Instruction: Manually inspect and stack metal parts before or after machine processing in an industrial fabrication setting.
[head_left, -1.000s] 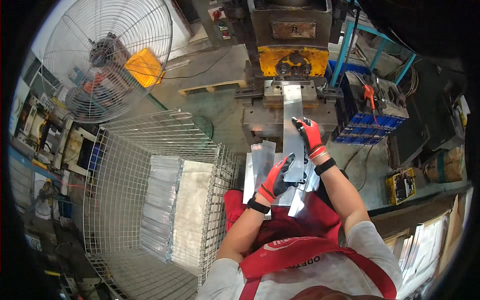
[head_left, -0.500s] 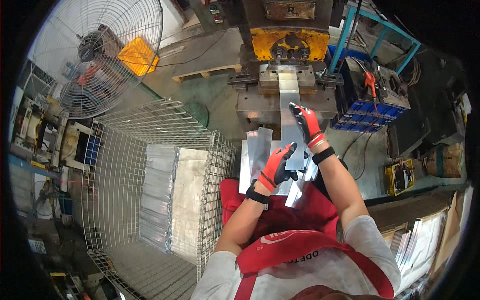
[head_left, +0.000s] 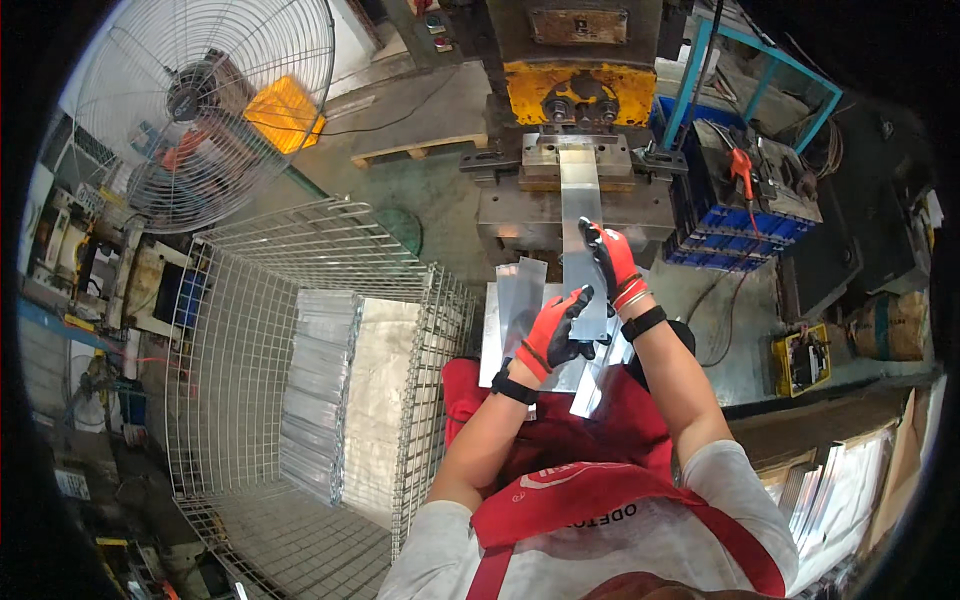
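A long flat metal strip (head_left: pixel 581 205) reaches from my hands into the die (head_left: pixel 578 155) of a press with a worn yellow front. My left hand (head_left: pixel 556 335), in a red glove with black fingers, is closed on the strip's near end, with fingertips showing beneath it. My right hand (head_left: pixel 613 265), gloved alike, grips the strip's right edge farther up, thumb on top. Loose metal strips (head_left: pixel 521 295) lie just left of the held one, over a pale sheet metal surface (head_left: pixel 491 340) above my lap. The strip's far tip is inside the die.
At my left stands a wire mesh cage (head_left: pixel 425 400) with stacked metal strips (head_left: pixel 318 390) inside. A large fan (head_left: pixel 190 105) is beyond it. Right of the press are a blue crate (head_left: pixel 735 225) with tools on top and a yellow bin (head_left: pixel 803 358). A wooden pallet (head_left: pixel 425 115) lies far left.
My right hand has slid slightly nearer along the strip. The left hand keeps its grip, and the strip stays in the die. The whole view has shifted a little.
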